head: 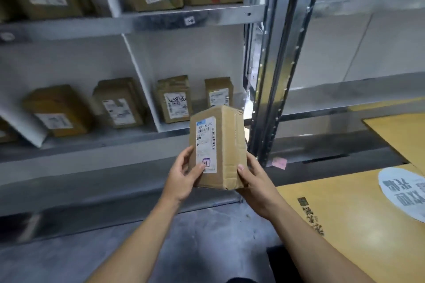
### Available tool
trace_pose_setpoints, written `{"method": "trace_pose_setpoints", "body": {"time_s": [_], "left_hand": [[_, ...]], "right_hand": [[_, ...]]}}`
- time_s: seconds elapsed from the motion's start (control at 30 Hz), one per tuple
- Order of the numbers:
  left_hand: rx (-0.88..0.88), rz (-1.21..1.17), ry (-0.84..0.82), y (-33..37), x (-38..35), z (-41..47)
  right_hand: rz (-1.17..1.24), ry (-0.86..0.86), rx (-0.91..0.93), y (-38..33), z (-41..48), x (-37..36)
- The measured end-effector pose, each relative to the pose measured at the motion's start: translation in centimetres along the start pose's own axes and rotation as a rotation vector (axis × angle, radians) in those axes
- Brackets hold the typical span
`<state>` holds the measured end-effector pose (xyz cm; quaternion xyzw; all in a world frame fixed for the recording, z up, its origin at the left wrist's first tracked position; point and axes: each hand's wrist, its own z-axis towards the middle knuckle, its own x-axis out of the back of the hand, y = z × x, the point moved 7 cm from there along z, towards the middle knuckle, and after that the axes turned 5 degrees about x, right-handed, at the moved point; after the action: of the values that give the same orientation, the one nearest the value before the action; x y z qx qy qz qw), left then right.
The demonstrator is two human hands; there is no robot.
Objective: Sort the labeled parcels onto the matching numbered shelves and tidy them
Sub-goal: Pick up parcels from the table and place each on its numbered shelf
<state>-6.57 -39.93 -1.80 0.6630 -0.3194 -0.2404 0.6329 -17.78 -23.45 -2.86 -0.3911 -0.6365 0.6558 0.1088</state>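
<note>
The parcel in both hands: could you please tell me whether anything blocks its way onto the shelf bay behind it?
Nothing visible lies between the parcel and the shelf edge. A left box and a right box stand in that bay, a gap between them.

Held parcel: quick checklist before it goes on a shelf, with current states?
1. Two-handed grip: left hand and right hand hold the parcel at its lower sides: ok.
2. Label faces the camera: ok.
3. Shelf number on label legible: cannot tell, the handwritten mark is too small.
4. Shelf tag matches label: cannot tell, blurred.
5. Room beside the standing parcels: cannot tell, partly hidden.
</note>
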Motion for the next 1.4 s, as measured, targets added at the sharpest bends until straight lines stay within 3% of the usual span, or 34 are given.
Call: {"method": "trace_pose_setpoints", "body": {"time_s": [0.23,0.53,0.8,1.07,1.4], "left_hand": [[-0.022,0.124,0.242,-1.1,15.1,-5.9],[-0.096,0.236,0.564,-1.8,34.1,-15.5],[-0.086,0.274,0.793,-1.6,46.3,-23.4],[-0.044,0.473,1.010,1.0,56.1,-29.8],[0.259,1.087,0.922,4.3,72.2,-29.3]], "right_hand": [[-0.438,-0.034,0.213,2.0,-0.4,-12.7],[-0.566,-0.386,0.125,9.5,-2.5,-32.5],[-0.526,-0.583,0.178,13.7,-4.1,-46.4],[-0.404,-0.691,0.229,15.4,-3.8,-57.2],[-0.261,-0.765,0.274,16.6,-0.1,-72.1]]}}
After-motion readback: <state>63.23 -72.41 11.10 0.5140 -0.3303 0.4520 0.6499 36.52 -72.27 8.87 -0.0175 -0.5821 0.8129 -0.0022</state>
